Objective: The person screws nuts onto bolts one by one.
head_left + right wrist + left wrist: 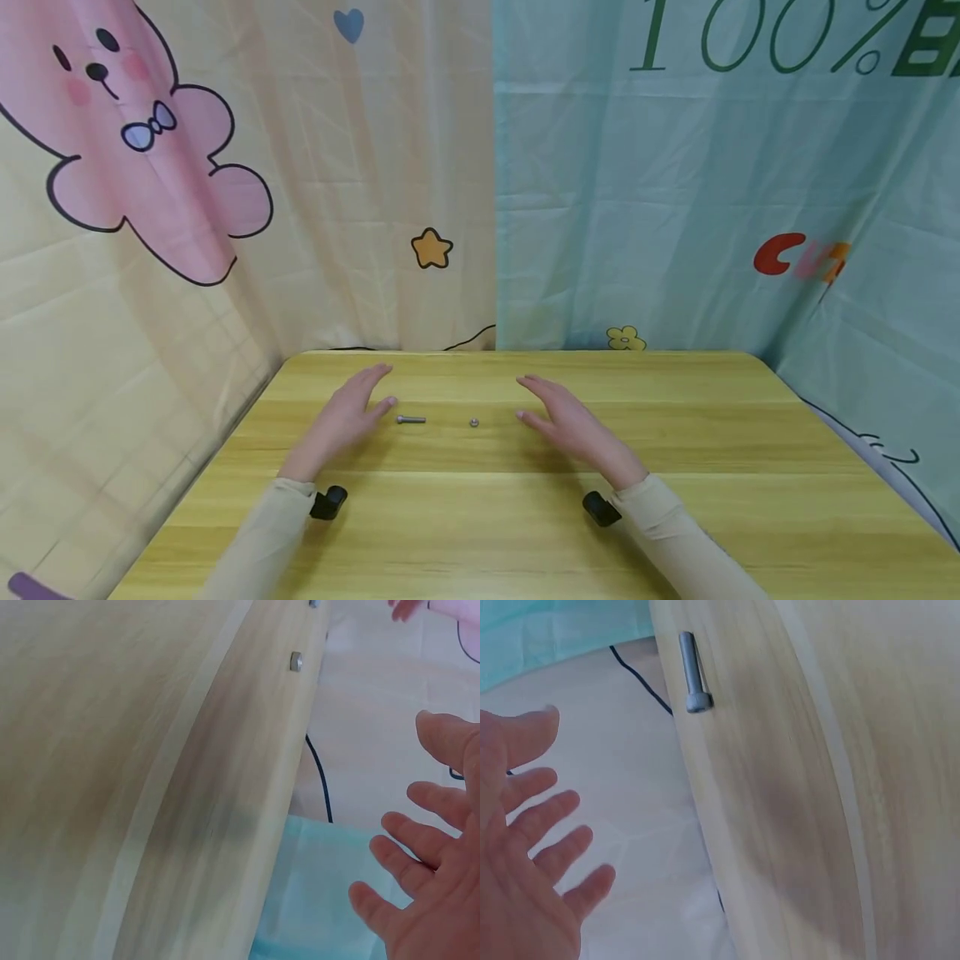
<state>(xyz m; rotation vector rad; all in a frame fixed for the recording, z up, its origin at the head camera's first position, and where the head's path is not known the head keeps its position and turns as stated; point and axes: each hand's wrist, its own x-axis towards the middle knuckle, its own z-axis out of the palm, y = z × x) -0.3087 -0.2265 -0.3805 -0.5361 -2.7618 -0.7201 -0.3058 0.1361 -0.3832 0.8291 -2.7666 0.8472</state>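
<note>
A grey metal bolt [411, 420] with a cylindrical head lies on the wooden table, its head toward the left hand; the left wrist view shows the bolt [693, 673] larger. A small metal nut [474, 422] lies to its right, seen too as a nut [296, 661] in the right wrist view. My left hand [351, 414] hovers just left of the bolt, fingers spread and holding nothing. To the right of the nut, my right hand [564, 418] is held over the table, its fingers extended and nothing in it.
The wooden table [480, 533] reaches back to a cream curtain [360, 167] and a light blue curtain [630, 183]. Each wrist carries a small black device, one on the left [328, 502] and one on the right [602, 508]. A purple object [33, 587] shows at the lower left.
</note>
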